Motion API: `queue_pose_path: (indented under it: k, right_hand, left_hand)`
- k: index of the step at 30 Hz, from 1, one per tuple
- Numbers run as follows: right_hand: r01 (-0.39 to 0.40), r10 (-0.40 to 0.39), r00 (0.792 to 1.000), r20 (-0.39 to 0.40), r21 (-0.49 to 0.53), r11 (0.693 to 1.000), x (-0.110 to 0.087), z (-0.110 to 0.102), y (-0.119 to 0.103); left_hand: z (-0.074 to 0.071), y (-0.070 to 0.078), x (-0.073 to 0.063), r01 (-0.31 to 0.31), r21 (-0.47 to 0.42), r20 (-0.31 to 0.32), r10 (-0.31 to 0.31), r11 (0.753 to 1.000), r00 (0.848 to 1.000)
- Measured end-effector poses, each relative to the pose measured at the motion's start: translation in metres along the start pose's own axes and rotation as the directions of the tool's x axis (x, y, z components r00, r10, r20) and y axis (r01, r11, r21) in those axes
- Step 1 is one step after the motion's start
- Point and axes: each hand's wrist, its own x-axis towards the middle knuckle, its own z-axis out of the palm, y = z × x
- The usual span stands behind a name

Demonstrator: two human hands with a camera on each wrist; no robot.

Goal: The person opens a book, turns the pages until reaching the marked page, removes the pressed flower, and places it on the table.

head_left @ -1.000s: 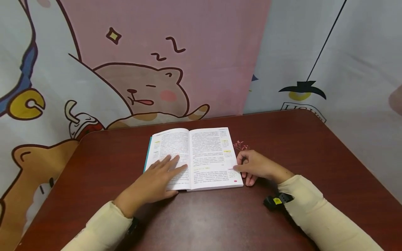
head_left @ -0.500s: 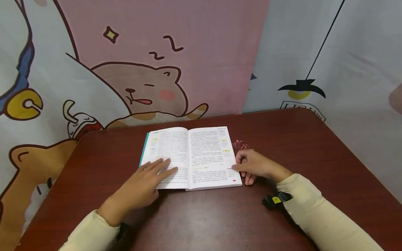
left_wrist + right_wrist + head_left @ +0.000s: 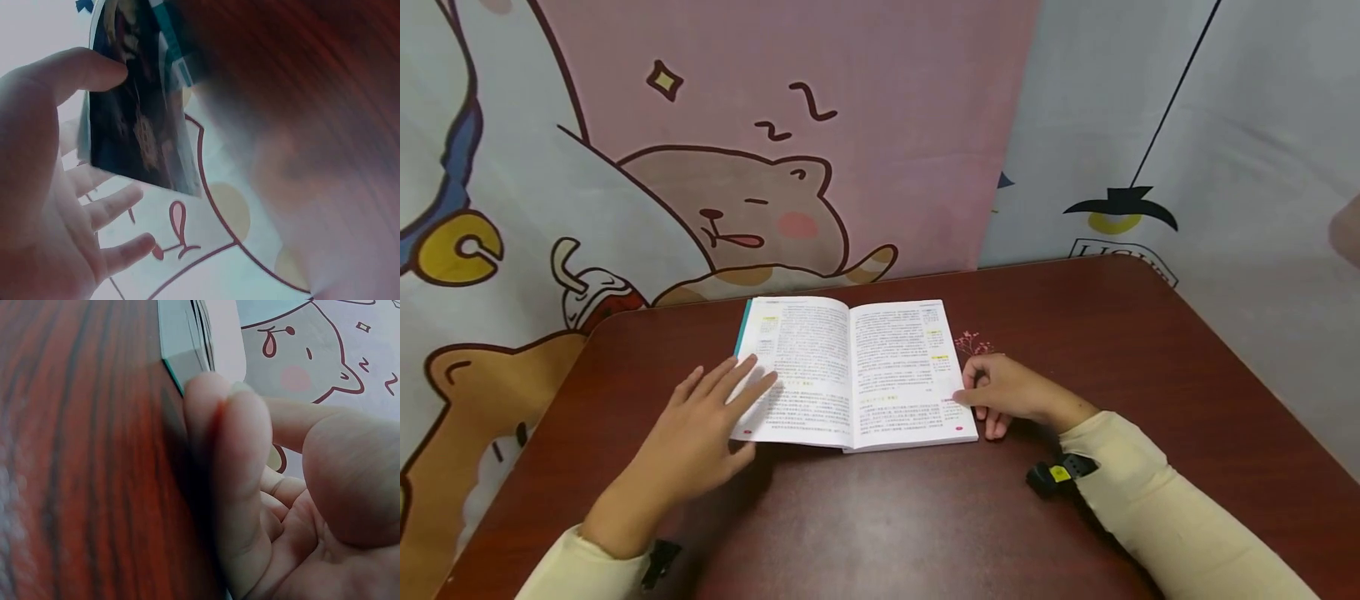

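An open book (image 3: pixel 891 367) with printed pages lies on the table, a teal strip of its cover showing along the left edge. My left hand (image 3: pixel 688 433) is over the lower outer corner of the left page, fingers spread and straight. In the left wrist view the thumb overlaps a dark illustrated panel of the book (image 3: pixel 140 131), while the other fingers extend beyond it. At the right edge of the right page, my right hand (image 3: pixel 1011 392) pinches the margin between thumb and curled index finger. Its fingertips (image 3: pixel 247 419) meet the book's edge (image 3: pixel 187 337) in the right wrist view.
The reddish-brown wooden table (image 3: pixel 880 525) reaches back to a wall cloth (image 3: pixel 917 150) with cartoon animals. A small pink sprig print (image 3: pixel 972 342) shows right of the book. A black wrist strap (image 3: pixel 1060 475) sits by the right sleeve.
My left hand has slid left and toward me, from near the book's middle to the left page's outer edge, uncovering more text. The right hand stays in place.
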Motion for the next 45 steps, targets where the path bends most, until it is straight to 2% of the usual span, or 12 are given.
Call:
queue_pose_path:
  k: [7,13,16,21,27,30,33,39,45]
  right_hand:
    - [0.009,-0.009,1.0,0.002,-0.007,1.0,0.0,0.0,0.0]
    - [0.008,-0.008,1.0,0.002,0.002,1.0,0.0,-0.001,0.0]
    - [0.007,-0.007,1.0,0.004,0.004,1.0,0.001,0.0,0.002]
    - [0.005,-0.005,1.0,0.003,0.006,1.0,0.001,0.0,0.002]
    - [0.007,-0.007,1.0,0.001,0.008,1.0,0.001,0.0,0.003]
    - [0.009,-0.009,1.0,0.001,0.005,1.0,0.001,-0.001,0.003]
    - [0.01,-0.01,1.0,0.0,0.007,1.0,0.001,-0.001,0.002]
    - [0.001,-0.001,1.0,-0.003,0.007,1.0,0.0,-0.001,0.002]
    - [0.001,-0.001,1.0,-0.004,0.001,1.0,0.0,0.0,0.002]
  left_hand:
    - [-0.006,-0.007,-0.006,0.105,0.017,-0.072,-0.103,0.994,0.992]
    - [-0.007,-0.014,-0.008,0.115,0.009,-0.181,-0.112,0.993,0.977]
    - [-0.008,-0.016,-0.008,0.127,0.004,-0.199,-0.123,0.992,0.972]
    - [-0.011,-0.015,-0.006,0.159,0.005,-0.188,-0.155,0.987,0.97]
    - [-0.014,-0.01,0.0,0.118,-0.016,-0.14,-0.119,0.993,0.983]
    - [-0.015,-0.007,0.002,0.107,-0.036,-0.15,-0.112,0.994,0.982]
    - [-0.016,-0.002,0.003,0.123,-0.063,-0.151,-0.131,0.99,0.98]
    - [-0.021,0.012,0.011,0.198,-0.108,-0.089,-0.208,0.974,0.974]
    - [-0.021,0.025,0.021,0.223,-0.129,-0.109,-0.237,0.966,0.965]
